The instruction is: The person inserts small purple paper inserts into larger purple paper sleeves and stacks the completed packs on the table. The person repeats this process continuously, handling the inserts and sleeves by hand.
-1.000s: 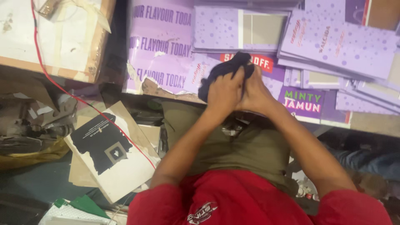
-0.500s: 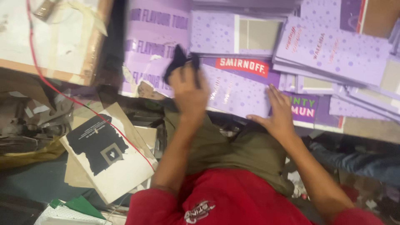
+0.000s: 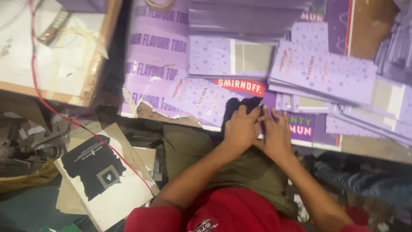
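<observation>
Both hands rest side by side at the near edge of the desk (image 3: 377, 148), pressing on printed purple card.

Left hand (image 3: 241, 129): palm down, fingers together and stretched forward. They lie on a dark cloth (image 3: 240, 107), which is bunched just beyond the fingertips and touches them. Whether the fingers pinch the cloth or only press it flat cannot be told; the fabric is dark and blurred.

Right hand (image 3: 278, 133): flat, fingers slightly apart, nothing clamped, touching the left hand along the thumb side. It presses the purple sheet (image 3: 197, 96) under the cloth.

Key relation: the cloth lies directly ahead of the left hand, away from the body, so the left hand is nearer; the right hand sits just beside the cloth's right end. The purple sheet's long axis runs left to right, slightly tilted, across both hands.

Beyond the cloth: a stack of purple cards (image 3: 322, 71), fanned, to its upper right. Well to its left, a red cord (image 3: 36, 92) crosses a white board (image 3: 38, 56).
</observation>
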